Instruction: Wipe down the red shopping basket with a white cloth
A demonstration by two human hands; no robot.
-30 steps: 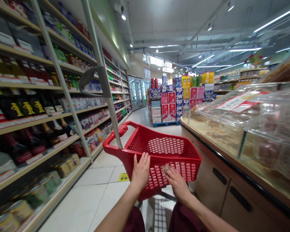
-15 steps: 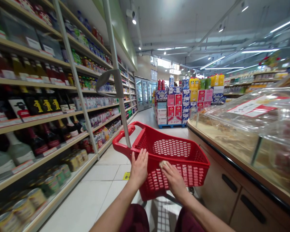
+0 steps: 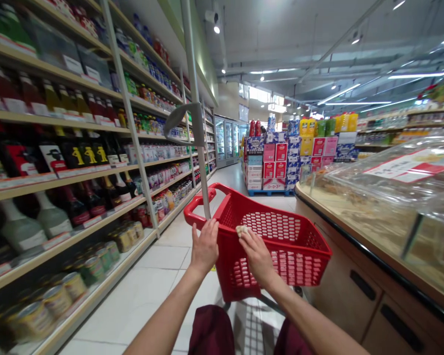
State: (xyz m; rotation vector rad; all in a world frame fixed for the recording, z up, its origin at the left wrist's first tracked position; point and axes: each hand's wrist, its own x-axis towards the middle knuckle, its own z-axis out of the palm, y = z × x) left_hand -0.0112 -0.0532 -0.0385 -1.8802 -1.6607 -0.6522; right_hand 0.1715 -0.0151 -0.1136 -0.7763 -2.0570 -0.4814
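In front of me is a red plastic shopping cart basket (image 3: 307, 246) with honeycomb holes in its sides. My left hand (image 3: 204, 246) rests on its near left corner, fingers stretched up against the rim and thumb apart. A pale crumpled cloth (image 3: 241, 230) is pinched under the fingertips of my right hand (image 3: 257, 254), pressed to the basket's near rim. The red handle (image 3: 196, 209) lies past my left hand. A grey pole (image 3: 194, 64) with a grey looped holder (image 3: 196, 123) rises beside the handle.
Shelves (image 3: 70, 177) of bottles and cans line the left. A display counter (image 3: 350, 236) with clear plastic covers (image 3: 422, 158) stands close on the right. Stacked drink cartons (image 3: 270, 167) sit on a blue pallet ahead, with glass-door fridges (image 3: 225, 140) farther back.
My right hand has moved the cloth up the basket's near side to the rim. My left hand has shifted slightly toward the handle corner. The whole view has swung a little left.
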